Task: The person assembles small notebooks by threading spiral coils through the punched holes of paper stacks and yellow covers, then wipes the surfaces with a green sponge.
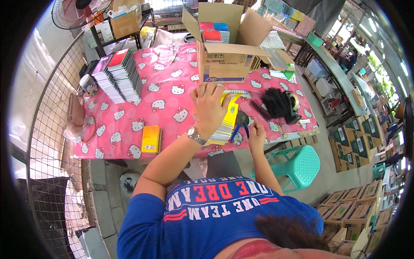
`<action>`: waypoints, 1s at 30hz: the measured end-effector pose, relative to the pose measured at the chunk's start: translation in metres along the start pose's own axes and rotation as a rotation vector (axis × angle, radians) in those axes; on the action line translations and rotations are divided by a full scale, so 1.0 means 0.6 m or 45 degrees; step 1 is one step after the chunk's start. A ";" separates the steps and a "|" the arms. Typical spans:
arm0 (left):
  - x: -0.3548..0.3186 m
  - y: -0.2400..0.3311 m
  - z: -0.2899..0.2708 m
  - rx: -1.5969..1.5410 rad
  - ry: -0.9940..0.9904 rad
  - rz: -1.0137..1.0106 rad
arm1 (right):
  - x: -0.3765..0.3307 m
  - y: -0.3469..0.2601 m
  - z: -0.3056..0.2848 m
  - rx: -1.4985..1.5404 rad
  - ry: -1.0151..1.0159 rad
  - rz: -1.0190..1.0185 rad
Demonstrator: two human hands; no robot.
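A stack of yellow notebooks (231, 114) lies near the table's front edge. My left hand (209, 105) presses on it from above, fingers curled over its upper edge. From that edge a thin spiral coil (241, 92) runs out to the right. My right hand (257, 134) grips a blue-handled tool (236, 133) with a dark head, close beside the stack's right side. The tool's exact kind is hard to make out. Farther right lies a bundle of black spiral coils (276, 103). Left of my left arm rests a small pile of yellow spiral notebooks (151, 139).
An open cardboard box (226, 67) with notebooks inside stands at the back. Tall notebook stacks (117, 77) are at the left, near a mug (88, 84) and a brown pouch (75, 108). A tape dispenser (294, 108) sits right; a green stool (299, 166) stands beside the table.
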State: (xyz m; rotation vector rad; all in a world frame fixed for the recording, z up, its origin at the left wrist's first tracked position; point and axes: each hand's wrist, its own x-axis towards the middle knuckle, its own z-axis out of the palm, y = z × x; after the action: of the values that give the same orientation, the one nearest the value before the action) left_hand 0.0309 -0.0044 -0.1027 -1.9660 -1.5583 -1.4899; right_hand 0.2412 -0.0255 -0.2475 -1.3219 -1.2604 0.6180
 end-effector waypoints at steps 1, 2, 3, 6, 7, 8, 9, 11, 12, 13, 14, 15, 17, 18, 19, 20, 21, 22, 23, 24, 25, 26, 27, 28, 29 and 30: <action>-0.001 0.003 0.005 -0.011 -0.007 0.000 | 0.004 0.000 0.014 -0.009 0.008 0.005; 0.000 0.004 0.010 -0.052 -0.041 -0.054 | 0.009 0.005 0.032 -0.252 -0.019 -0.161; -0.006 0.003 0.009 -0.078 -0.085 -0.109 | 0.001 0.021 0.052 -0.484 -0.056 -0.314; 0.017 0.033 0.007 -0.005 -0.212 -0.178 | -0.016 0.173 0.082 -0.551 -0.188 -0.153; 0.020 0.026 0.007 0.008 -0.202 -0.179 | -0.017 0.174 0.091 -0.541 -0.197 -0.164; 0.023 0.018 0.010 -0.026 -0.254 -0.234 | -0.018 0.176 0.096 -0.492 -0.141 -0.075; 0.023 0.014 0.009 -0.062 -0.320 -0.293 | -0.028 0.170 0.100 -0.448 -0.088 0.028; 0.023 0.009 0.006 -0.079 -0.350 -0.378 | -0.043 0.157 0.118 -0.426 -0.053 0.069; 0.028 0.014 0.006 -0.122 -0.366 -0.452 | -0.049 0.165 0.118 -0.473 -0.105 0.123; 0.030 0.016 0.010 -0.133 -0.362 -0.450 | -0.050 0.173 0.115 -0.519 -0.158 0.177; 0.031 0.017 0.016 -0.141 -0.344 -0.429 | -0.043 0.181 0.105 -0.598 -0.146 0.151; 0.030 0.022 0.022 -0.153 -0.335 -0.407 | -0.038 0.197 0.091 -0.682 -0.130 0.133; 0.027 0.026 0.013 -0.106 -0.328 -0.386 | -0.027 0.201 0.067 -0.268 -0.063 0.362; 0.029 0.027 0.009 -0.067 -0.317 -0.354 | -0.017 0.198 0.050 -0.040 0.019 0.429; 0.029 0.019 0.005 -0.049 -0.309 -0.363 | -0.004 0.183 0.031 0.232 0.135 0.430; 0.030 0.014 0.007 -0.065 -0.367 -0.375 | 0.012 0.177 -0.011 0.559 0.061 0.683; 0.030 0.013 0.007 -0.084 -0.423 -0.382 | 0.023 0.165 -0.043 0.889 -0.011 0.930; 0.027 0.010 0.008 -0.078 -0.424 -0.386 | 0.022 0.124 -0.049 0.890 -0.017 0.935; 0.024 0.006 0.005 -0.077 -0.371 -0.373 | 0.022 0.054 -0.056 1.193 -0.157 0.869; 0.023 0.009 0.006 -0.093 -0.323 -0.351 | 0.021 -0.013 -0.066 1.487 -0.282 0.782; 0.022 0.015 0.009 -0.109 -0.327 -0.344 | 0.018 -0.062 -0.066 1.482 -0.267 0.772; 0.019 0.017 0.012 -0.117 -0.262 -0.313 | 0.012 -0.105 -0.051 1.083 -0.253 0.561; 0.016 0.018 0.014 -0.122 -0.196 -0.284 | 0.006 -0.142 -0.038 0.684 -0.237 0.354; 0.013 0.019 0.016 -0.129 -0.199 -0.281 | -0.001 -0.180 -0.031 0.683 -0.229 0.353; 0.009 0.018 0.016 -0.146 -0.157 -0.258 | -0.006 -0.215 -0.025 0.332 -0.366 0.142; 0.006 0.016 0.015 -0.162 -0.113 -0.238 | -0.008 -0.233 -0.017 -0.022 -0.496 -0.070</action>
State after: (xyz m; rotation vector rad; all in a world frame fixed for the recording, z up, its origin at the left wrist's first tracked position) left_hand 0.0439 0.0000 -0.1002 -2.0290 -1.7684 -1.6302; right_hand 0.2064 -0.0652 -0.1175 -1.2111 -1.6132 0.8553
